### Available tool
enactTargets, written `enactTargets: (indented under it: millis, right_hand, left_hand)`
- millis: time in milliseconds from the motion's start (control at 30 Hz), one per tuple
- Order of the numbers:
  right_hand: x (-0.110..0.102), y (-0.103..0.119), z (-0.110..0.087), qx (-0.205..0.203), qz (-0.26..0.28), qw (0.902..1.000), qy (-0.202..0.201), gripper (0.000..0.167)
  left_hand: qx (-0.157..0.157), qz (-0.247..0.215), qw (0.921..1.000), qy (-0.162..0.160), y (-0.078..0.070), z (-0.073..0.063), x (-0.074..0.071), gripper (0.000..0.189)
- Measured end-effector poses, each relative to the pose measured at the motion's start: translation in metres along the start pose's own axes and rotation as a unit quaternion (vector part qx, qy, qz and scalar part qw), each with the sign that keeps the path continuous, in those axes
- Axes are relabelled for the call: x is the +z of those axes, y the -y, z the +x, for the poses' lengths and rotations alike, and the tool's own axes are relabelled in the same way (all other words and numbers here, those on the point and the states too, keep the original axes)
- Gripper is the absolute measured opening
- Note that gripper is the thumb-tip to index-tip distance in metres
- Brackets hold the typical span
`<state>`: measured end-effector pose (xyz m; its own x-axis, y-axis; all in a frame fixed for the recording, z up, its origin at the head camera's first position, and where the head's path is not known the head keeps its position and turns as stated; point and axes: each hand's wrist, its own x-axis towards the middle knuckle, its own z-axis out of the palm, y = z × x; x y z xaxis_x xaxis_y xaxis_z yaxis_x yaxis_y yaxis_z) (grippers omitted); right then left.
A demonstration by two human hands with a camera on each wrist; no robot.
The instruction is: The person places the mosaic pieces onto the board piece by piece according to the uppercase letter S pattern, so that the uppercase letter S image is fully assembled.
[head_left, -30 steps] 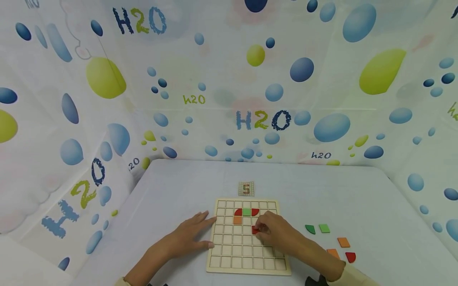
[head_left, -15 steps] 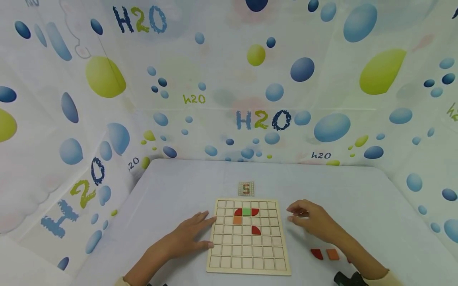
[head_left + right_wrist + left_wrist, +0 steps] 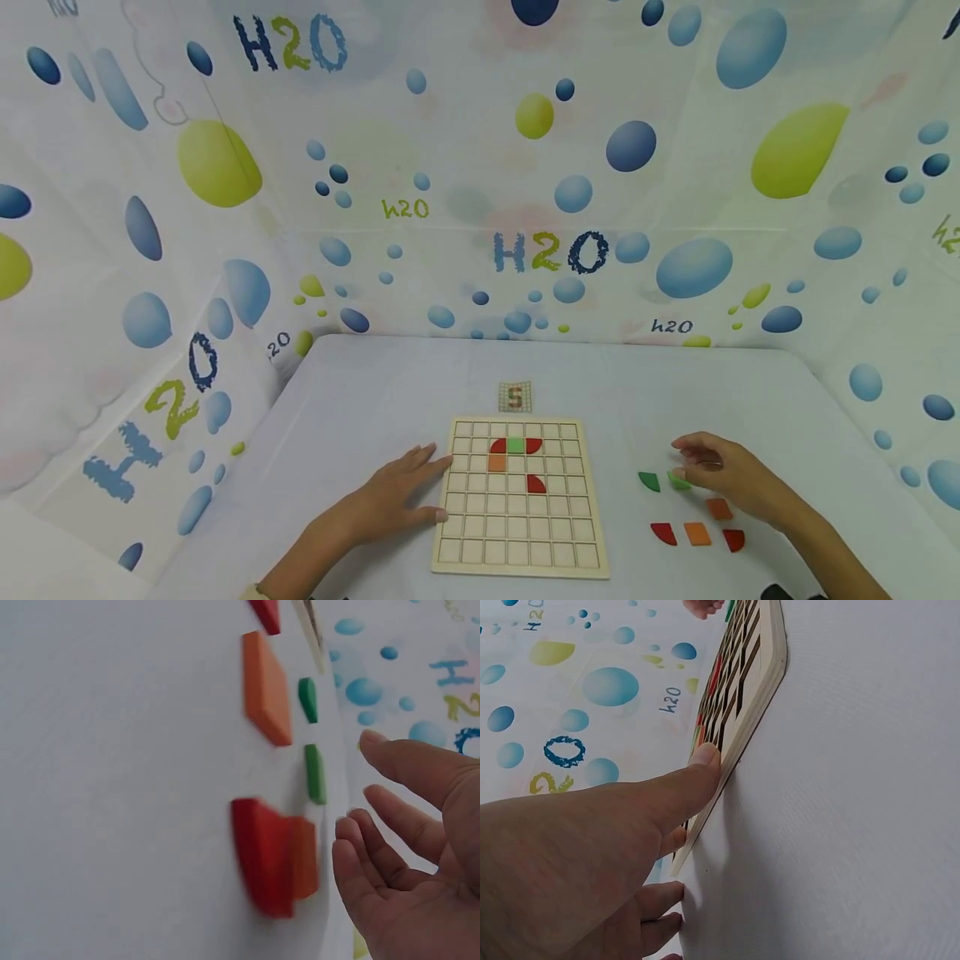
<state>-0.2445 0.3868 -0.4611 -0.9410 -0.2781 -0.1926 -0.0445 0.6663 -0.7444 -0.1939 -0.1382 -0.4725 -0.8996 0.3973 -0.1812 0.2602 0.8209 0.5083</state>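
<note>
A wooden grid board (image 3: 521,573) lies on the table. My left hand (image 3: 401,496) rests at its left edge, fingers straight; in the left wrist view the thumb (image 3: 694,776) presses the rim. In the grid sit a light green square (image 3: 516,446) between two red quarter-rounds, an orange square (image 3: 497,463) and a lower red quarter-round (image 3: 536,484). My right hand (image 3: 727,475) hovers right of the board with parted, loosely bent fingers and nothing between them. Its fingertips overlap a loose light green square (image 3: 681,482) in the head view.
Around the right hand lie a dark green quarter-round (image 3: 649,482), orange squares (image 3: 697,534) and red quarter-rounds (image 3: 663,534). Behind the board is a small pattern card (image 3: 515,397) showing an S-like figure. A printed curtain (image 3: 450,167) stands behind the table.
My right hand has let go of the lower red quarter-round in the grid and moved right to the loose pieces. My left hand has stayed at the board's edge.
</note>
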Motion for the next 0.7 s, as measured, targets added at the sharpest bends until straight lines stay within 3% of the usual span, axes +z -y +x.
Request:
enactTargets:
  millis: [200, 400, 700]
  right_hand:
    - [0.001, -0.013, 0.000, -0.007, 0.008, 0.9997, 0.022, 0.051]
    - [0.002, -0.015, 0.002, -0.011, -0.019, 0.9992, 0.034, 0.054]
    - [0.006, -0.016, 0.001, -0.027, -0.047, 0.9983, 0.024, 0.034]
  left_hand:
    - [0.004, 0.002, 1.0000, 0.000, 0.000, 0.000, 0.000, 0.080]
    - [0.003, -0.005, 1.0000, 0.001, -0.002, -0.001, -0.001, 0.080]
    - [0.003, -0.003, 1.0000, 0.000, -0.001, -0.001, -0.001, 0.080]
